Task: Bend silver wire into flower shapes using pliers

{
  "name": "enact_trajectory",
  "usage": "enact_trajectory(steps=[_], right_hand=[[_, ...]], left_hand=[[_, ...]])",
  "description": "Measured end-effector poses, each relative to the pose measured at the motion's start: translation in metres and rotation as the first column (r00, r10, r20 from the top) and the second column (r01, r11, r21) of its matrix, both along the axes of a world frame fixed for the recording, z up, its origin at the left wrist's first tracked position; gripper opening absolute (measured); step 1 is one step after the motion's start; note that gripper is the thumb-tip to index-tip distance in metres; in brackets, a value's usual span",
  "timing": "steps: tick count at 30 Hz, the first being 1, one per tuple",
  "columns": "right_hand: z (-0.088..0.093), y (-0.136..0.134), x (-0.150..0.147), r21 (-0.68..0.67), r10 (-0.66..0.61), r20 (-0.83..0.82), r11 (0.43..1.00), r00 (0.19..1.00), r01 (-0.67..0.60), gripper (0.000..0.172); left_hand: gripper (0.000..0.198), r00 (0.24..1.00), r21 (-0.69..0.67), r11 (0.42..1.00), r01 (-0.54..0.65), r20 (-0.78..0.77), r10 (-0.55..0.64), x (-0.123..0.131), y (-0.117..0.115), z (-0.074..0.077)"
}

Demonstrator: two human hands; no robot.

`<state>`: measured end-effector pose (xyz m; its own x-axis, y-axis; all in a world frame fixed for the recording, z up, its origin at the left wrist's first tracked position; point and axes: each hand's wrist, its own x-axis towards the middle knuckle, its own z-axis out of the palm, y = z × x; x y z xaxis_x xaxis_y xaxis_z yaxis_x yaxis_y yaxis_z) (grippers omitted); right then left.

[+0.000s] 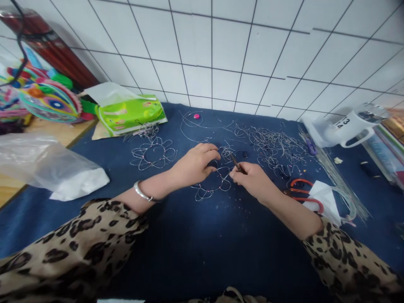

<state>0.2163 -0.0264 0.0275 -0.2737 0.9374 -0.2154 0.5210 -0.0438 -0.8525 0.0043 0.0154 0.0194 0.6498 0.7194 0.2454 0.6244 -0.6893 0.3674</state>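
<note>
My left hand [195, 163] rests curled on a flower-shaped wire frame with small pink beads [212, 185] that lies on the dark blue cloth [202, 248]. Its fingers press the wire at the top of the frame. My right hand [252, 180] is closed around a thin dark tool [235, 162], whose tip points up and left towards the wire near my left fingers. A silver bangle [142, 192] sits on my left wrist. Both sleeves have a leopard print.
A second wire flower [153, 153] lies at the left, a tangle of loose wire [274, 147] at the right. Red-handled scissors [304, 194], a white mug [355, 126], a green tissue pack [131, 114], a clear plastic bag [47, 164] and a pink bead [196, 116] surround them.
</note>
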Motion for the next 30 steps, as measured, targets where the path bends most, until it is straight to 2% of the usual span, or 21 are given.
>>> enact_trajectory(steps=[3,6,11,15,18,22,30], right_hand=[[-0.003,0.008,-0.002,0.027,-0.008,0.032,1.000,0.999,0.007,0.020],[-0.004,0.011,-0.002,0.049,-0.015,0.086,0.999,0.996,0.010,0.020],[-0.004,0.005,-0.005,0.137,-0.034,0.205,0.991,0.978,0.006,0.018],[-0.007,-0.003,-0.008,0.183,-0.066,0.195,0.983,0.979,0.030,0.017],[-0.010,-0.006,-0.009,0.225,-0.090,0.186,0.973,0.979,0.047,0.016],[-0.011,-0.007,-0.008,0.305,-0.116,0.195,0.951,0.974,0.052,0.017],[-0.014,-0.012,-0.009,0.429,-0.109,0.201,0.903,0.973,0.012,0.019]], left_hand=[[0.029,0.997,-0.113,0.991,0.070,-0.033,-0.074,0.004,0.010,-0.011],[0.023,0.997,-0.149,0.987,0.063,-0.028,-0.068,0.005,0.008,-0.016],[0.010,0.999,-0.203,0.979,0.036,-0.026,-0.042,0.004,-0.001,-0.017],[0.007,1.000,-0.273,0.962,0.025,-0.008,-0.028,0.007,-0.007,-0.013],[0.006,1.000,-0.381,0.925,-0.006,0.009,0.010,0.009,-0.012,-0.009],[0.008,0.997,-0.530,0.848,-0.019,0.056,0.057,0.011,-0.017,-0.006],[0.010,0.976,-0.645,0.763,0.032,0.186,0.116,0.009,-0.025,-0.012]])
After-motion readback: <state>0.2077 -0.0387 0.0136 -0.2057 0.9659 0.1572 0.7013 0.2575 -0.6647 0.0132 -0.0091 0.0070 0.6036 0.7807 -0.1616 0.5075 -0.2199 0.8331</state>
